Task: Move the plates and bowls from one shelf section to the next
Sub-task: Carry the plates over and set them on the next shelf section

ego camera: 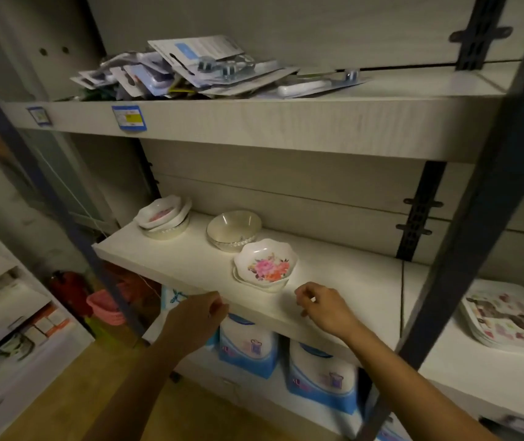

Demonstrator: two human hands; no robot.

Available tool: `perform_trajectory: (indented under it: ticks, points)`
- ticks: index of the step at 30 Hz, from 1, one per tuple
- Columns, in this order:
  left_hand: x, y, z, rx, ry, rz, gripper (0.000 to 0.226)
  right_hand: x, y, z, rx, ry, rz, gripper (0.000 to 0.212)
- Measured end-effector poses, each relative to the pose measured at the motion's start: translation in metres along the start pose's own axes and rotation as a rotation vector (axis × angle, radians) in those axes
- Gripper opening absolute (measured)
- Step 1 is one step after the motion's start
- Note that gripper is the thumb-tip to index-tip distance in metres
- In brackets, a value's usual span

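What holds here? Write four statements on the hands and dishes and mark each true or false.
1. The left hand and right hand hold nothing. True.
2. The flowered bowl sits nearest the front edge of the shelf. True.
3. The plain bowl lies upside down. False: it stands mouth up.
4. The plates lie beside the flowered bowl. False: they lie apart, in the right-hand section.
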State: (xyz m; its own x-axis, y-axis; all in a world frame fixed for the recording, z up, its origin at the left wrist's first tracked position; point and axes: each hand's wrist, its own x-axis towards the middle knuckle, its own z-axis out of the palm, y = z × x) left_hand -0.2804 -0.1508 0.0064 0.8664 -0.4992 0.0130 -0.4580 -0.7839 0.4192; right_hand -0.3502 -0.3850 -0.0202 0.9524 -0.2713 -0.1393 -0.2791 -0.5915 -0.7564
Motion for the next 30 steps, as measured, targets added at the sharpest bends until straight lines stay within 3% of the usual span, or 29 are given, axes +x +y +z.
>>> perform_trajectory:
  ticks: [8,15,20,24,30]
  points:
    - [0.082,-0.046,-0.015,-0.072,-0.127,-0.049,0.032,0.104,-0.002,0.020,-0.275,0.016,0.312,0.050]
    - [0.120,-0.069,-0.013,-0.098,-0.223,-0.083,0.031,0.140,-0.003,0.034,-0.510,-0.012,0.437,0.038]
    - [0.140,-0.087,-0.010,-0.094,-0.254,-0.101,0.033,0.146,-0.004,0.034,-0.441,0.005,0.464,0.030]
    - [0.152,-0.092,-0.007,-0.128,-0.306,-0.107,0.031,0.134,-0.009,0.025,-0.395,0.072,0.465,0.040]
    - [0.179,-0.079,0.013,-0.172,-0.367,-0.179,0.035,0.078,-0.002,0.006,-0.266,0.202,0.490,0.039]
